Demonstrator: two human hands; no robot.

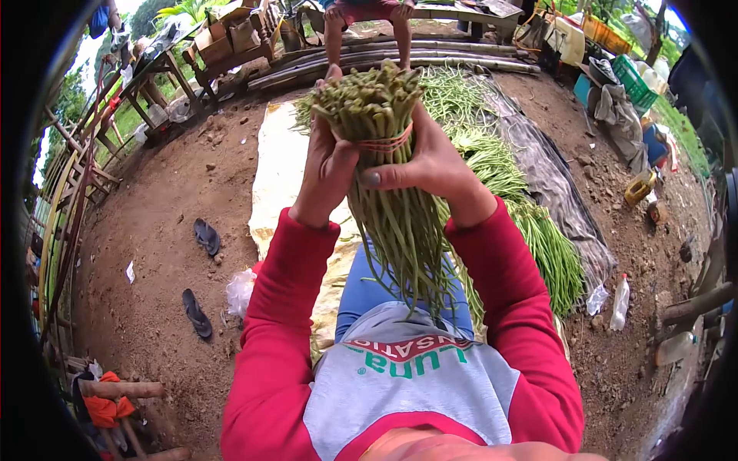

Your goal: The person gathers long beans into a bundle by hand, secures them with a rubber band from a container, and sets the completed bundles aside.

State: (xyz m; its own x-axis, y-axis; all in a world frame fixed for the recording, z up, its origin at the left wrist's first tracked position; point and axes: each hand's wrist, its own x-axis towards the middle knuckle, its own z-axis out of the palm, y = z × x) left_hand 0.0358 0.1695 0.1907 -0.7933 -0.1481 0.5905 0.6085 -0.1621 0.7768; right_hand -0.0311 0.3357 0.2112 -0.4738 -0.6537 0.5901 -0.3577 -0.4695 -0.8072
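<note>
A thick bundle of long beans (pixel 400 223) is held up in front of my chest, stem ends at the top and thin tails hanging toward my lap. Reddish rubber bands (pixel 388 144) circle it near the top. My left hand (pixel 329 165) is closed around its left side, with the fingers mostly hidden behind. From the other side, my right hand (pixel 430 165) grips the bundle, thumb across the front just below the bands. More long beans (pixel 542 250) lie in loose piles on the ground to the right and beyond the bundle.
Pale sacking (pixel 278 165) and a dark tarp (pixel 565 192) cover the ground under and beside the beans. A person's legs (pixel 403 38) show opposite, before bamboo poles (pixel 477 48). Black flip-flops (pixel 197 313) lie left; a plastic bottle (pixel 619 303) lies right.
</note>
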